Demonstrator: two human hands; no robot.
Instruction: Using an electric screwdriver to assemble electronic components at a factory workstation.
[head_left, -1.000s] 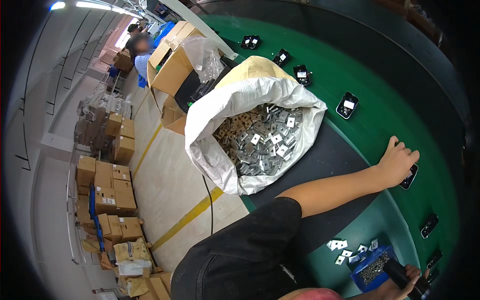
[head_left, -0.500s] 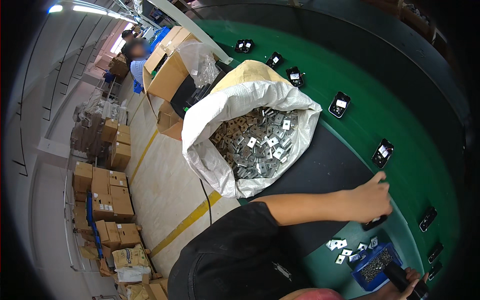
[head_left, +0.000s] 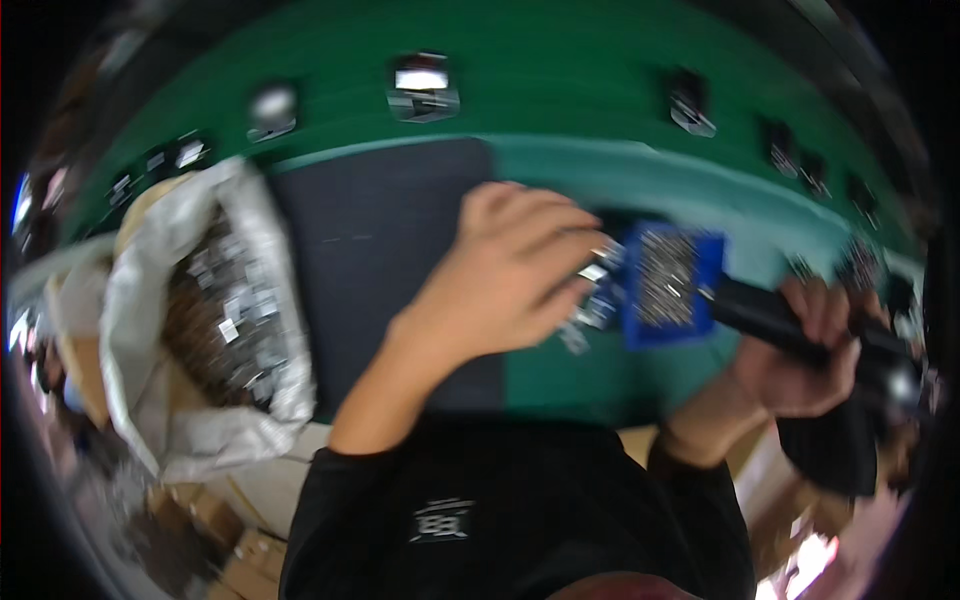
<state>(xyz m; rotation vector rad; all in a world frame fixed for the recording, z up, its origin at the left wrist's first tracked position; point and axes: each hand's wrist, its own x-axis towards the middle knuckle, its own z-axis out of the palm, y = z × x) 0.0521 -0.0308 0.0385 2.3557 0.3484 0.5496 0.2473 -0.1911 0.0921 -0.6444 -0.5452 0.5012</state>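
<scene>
My left hand [head_left: 510, 265] is over the middle of the bench with its fingers curled. A dark shape shows past its fingertips, but blur hides what the fingers grip. Beside these fingertips lie several small silver metal plates [head_left: 597, 305]. Right of them stands a blue bin [head_left: 632, 325] of small screws [head_left: 666, 278]. My right hand [head_left: 805, 350] is wrapped round a black electric screwdriver [head_left: 765, 312]. Its tip points left, at the bin's right edge.
A white woven sack [head_left: 135, 330] of metal plates [head_left: 245, 310] stands at the left, next to a black mat [head_left: 385, 260]. Several black housings, one of them nearer the middle [head_left: 423, 88], lie along the green belt [head_left: 560, 75] at the back.
The view has swung round to face the bench, and blurs. My left hand has moved from the belt's edge to beside the plates. My right hand still holds the screwdriver by the bin.
</scene>
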